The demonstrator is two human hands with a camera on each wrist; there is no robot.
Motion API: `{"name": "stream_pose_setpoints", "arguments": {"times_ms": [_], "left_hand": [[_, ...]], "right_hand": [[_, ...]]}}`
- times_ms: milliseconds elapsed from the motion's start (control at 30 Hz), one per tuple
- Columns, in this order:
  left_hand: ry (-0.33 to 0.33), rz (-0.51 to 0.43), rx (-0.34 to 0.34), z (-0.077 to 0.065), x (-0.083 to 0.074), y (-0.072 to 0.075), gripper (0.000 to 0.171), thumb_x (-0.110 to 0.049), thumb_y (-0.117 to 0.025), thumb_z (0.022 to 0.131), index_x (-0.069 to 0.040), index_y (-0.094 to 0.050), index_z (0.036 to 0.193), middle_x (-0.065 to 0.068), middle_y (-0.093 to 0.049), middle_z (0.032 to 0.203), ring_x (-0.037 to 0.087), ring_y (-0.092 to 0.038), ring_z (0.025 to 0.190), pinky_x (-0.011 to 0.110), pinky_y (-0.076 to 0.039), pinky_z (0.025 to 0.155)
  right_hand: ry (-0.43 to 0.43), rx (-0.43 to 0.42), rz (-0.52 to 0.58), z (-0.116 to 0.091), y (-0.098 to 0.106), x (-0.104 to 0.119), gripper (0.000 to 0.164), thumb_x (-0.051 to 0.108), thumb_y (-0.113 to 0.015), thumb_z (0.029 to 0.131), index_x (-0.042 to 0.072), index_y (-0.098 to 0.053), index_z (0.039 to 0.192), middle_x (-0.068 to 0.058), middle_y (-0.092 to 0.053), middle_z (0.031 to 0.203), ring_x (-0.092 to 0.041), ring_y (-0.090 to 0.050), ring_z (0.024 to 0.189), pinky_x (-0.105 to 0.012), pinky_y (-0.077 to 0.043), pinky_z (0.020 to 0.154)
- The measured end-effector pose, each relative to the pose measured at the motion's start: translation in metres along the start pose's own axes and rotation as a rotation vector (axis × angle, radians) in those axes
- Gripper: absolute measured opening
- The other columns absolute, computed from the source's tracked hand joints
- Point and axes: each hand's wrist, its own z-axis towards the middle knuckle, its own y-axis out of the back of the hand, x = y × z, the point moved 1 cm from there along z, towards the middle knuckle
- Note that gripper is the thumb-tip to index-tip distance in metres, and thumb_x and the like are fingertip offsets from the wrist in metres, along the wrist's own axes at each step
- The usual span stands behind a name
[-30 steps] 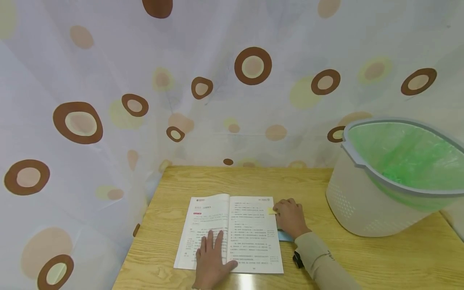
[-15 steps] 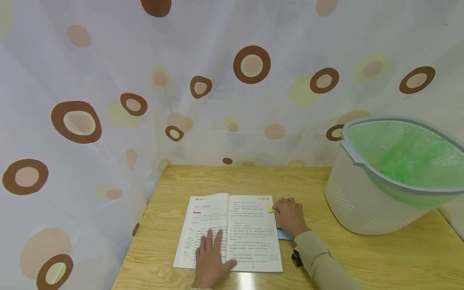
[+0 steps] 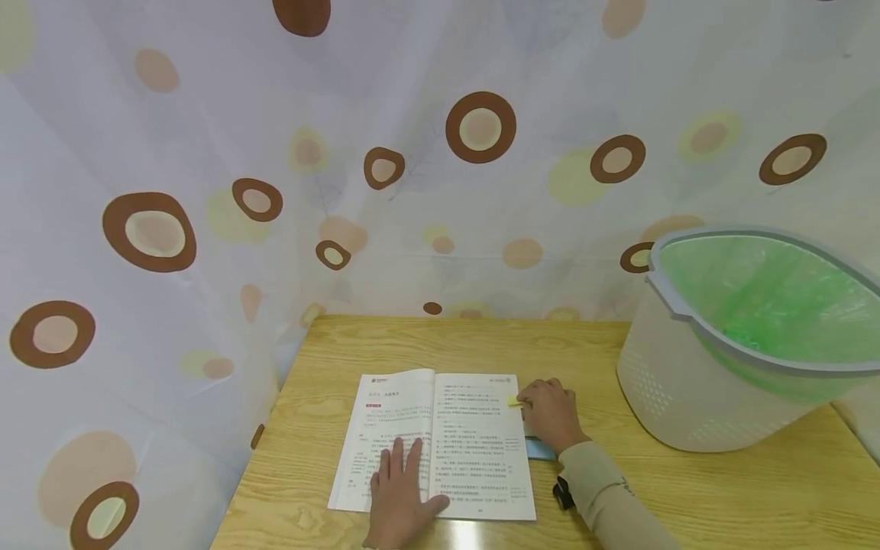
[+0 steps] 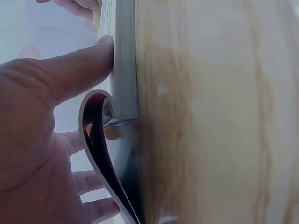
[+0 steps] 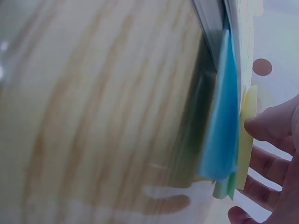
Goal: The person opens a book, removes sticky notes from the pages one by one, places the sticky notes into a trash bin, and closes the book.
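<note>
So the small yellow paper slip [image 3: 513,401] sits at the outer right edge of the white printed open book [image 3: 474,458], pinched by the right hand [image 3: 552,412], way closer than the left hand [image 3: 400,493], spread across the lower gutter.

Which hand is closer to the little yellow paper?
The right hand. It pinches the yellow paper at the right edge of the open book; the left hand rests lower, mostly on the left page.
</note>
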Motion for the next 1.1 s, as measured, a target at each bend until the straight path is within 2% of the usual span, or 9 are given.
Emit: {"name": "stream_pose_setpoints", "arguments": {"times_ms": [633, 1100], "left_hand": [[0.006, -0.002, 0.007, -0.0012, -0.0018, 0.0006, 0.096, -0.045, -0.078, 0.068, -0.010, -0.034, 0.146, 0.027, -0.023, 0.154, 0.053, -0.016, 0.139, 0.075, -0.019, 0.105], [0.012, 0.000, 0.011, 0.0007, -0.0010, 0.0007, 0.097, -0.045, -0.078, 0.068, -0.010, -0.033, 0.146, 0.027, -0.022, 0.155, 0.052, -0.015, 0.139, 0.075, -0.018, 0.105]], "right_hand": [[-0.036, -0.001, 0.068, 0.0009, -0.0021, -0.0042, 0.011, 0.014, -0.066, 0.086, 0.017, -0.076, 0.089, -0.007, -0.071, 0.103, -0.037, -0.055, 0.103, -0.063, -0.043, 0.080], [-0.030, -0.001, 0.069, 0.0004, -0.0003, -0.0023, 0.012, 0.013, -0.065, 0.086, 0.016, -0.075, 0.092, -0.009, -0.070, 0.105, -0.039, -0.055, 0.105, -0.062, -0.044, 0.081]]}}
